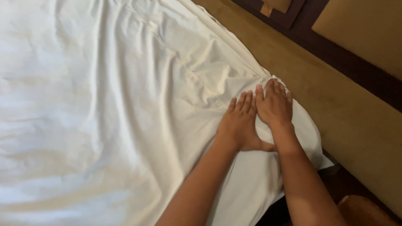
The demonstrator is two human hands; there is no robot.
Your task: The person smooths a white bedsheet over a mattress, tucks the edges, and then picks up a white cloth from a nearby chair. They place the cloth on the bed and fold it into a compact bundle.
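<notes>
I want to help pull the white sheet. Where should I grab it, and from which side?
Probably the bunched corner of the white sheet at the mattress corner, just past the right hand and left hand. The folds gather into a thick ridge there. Come from the tan carpet side, where that edge hangs free.
</notes>
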